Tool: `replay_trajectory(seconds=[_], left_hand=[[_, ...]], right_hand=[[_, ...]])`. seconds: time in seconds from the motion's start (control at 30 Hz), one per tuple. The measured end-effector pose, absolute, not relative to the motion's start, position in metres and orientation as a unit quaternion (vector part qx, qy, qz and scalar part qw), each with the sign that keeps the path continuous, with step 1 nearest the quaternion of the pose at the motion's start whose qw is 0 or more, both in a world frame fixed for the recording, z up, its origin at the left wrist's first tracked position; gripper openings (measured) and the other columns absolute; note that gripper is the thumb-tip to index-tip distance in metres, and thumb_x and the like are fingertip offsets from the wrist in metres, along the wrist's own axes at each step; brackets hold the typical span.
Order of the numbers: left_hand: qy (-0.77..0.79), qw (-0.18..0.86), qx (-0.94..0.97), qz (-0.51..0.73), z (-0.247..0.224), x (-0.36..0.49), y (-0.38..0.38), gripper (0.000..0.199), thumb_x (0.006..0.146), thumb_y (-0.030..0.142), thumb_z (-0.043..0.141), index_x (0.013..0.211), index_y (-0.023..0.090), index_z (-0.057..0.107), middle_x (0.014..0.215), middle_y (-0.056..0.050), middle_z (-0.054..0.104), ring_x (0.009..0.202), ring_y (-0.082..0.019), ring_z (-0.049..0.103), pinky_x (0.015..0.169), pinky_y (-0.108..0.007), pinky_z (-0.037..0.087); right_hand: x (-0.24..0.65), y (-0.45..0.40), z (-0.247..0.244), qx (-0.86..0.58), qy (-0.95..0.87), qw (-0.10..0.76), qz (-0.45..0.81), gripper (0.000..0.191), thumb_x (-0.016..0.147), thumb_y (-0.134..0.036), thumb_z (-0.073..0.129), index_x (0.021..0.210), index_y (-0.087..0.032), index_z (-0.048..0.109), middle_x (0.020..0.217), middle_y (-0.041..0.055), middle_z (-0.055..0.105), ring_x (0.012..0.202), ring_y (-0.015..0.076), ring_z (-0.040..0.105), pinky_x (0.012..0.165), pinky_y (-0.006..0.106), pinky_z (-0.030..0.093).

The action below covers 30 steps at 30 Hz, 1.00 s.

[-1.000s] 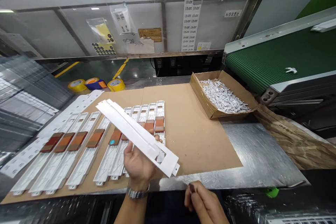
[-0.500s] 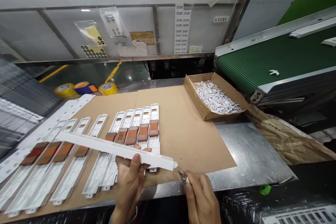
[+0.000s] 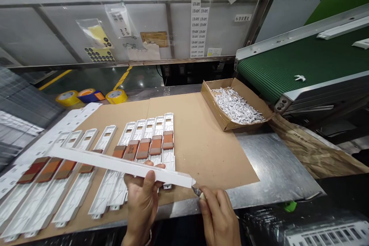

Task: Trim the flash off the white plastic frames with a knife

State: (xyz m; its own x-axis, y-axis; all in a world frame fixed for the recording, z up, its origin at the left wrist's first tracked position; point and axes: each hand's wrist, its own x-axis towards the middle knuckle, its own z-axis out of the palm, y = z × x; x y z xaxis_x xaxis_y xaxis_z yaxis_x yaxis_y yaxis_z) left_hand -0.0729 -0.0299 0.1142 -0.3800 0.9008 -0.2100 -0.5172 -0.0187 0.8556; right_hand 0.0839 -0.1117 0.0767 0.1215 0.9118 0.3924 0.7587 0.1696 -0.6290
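I see the metal worktop [image 3: 276, 161] shining at the right, with brown cardboard [image 3: 207, 150] covering much of it. White plastic strips [image 3: 100, 196] lie side by side on the cardboard. Tape rolls [image 3: 117, 97] sit at my far left, printed sheets [image 3: 79, 115] nearer, and an open box [image 3: 213, 108] at back right.

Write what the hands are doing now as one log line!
left hand: holds white strip | right hand: holds small knife near strip's end | cardboard box: holds small white pieces

left hand [image 3: 142, 196]: curled, gripping | right hand [image 3: 219, 212]: pinching | both: apart
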Motion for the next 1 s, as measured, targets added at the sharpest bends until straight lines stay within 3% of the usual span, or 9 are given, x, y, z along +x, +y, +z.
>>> replay_trajectory(seconds=[0.27,0.73,1.0], left_hand=[[0.472,0.515,0.211,0.684,0.119,-0.07,-0.031,0.052,0.063,0.032,0.079,0.098,0.029,0.041,0.087,0.004,0.06,0.074,-0.016,0.066,0.061,-0.025,0.054],[0.481,0.529,0.212,0.666,0.12,-0.075,-0.032,0.06,0.058,0.026,0.082,0.097,0.029,0.037,0.087,0.004,0.06,0.074,-0.017,0.066,0.06,-0.025,0.053],[0.49,0.514,0.199,0.675,0.128,-0.069,-0.036,0.048,0.063,0.035,0.079,0.098,0.027,0.047,0.087,0.002,0.059,0.072,-0.015,0.065,0.054,-0.021,0.051]], right_hand=[[0.084,-0.112,0.077,-0.644,-0.659,0.381,0.075,0.027,0.097,-0.029,0.038,0.114,-0.019,0.055,0.08,0.0052,0.05,0.071,0.0193,0.051,0.061,0.031,0.042],[0.087,-0.111,0.078,-0.649,-0.673,0.355,0.007,0.029,0.096,-0.029,0.041,0.115,-0.017,0.059,0.074,0.0046,0.05,0.066,0.0182,0.051,0.057,0.029,0.042],[0.103,-0.105,0.072,-0.652,-0.661,0.369,0.041,0.028,0.095,-0.027,0.043,0.117,-0.019,0.057,0.079,0.0058,0.057,0.071,0.0184,0.059,0.059,0.028,0.049]])
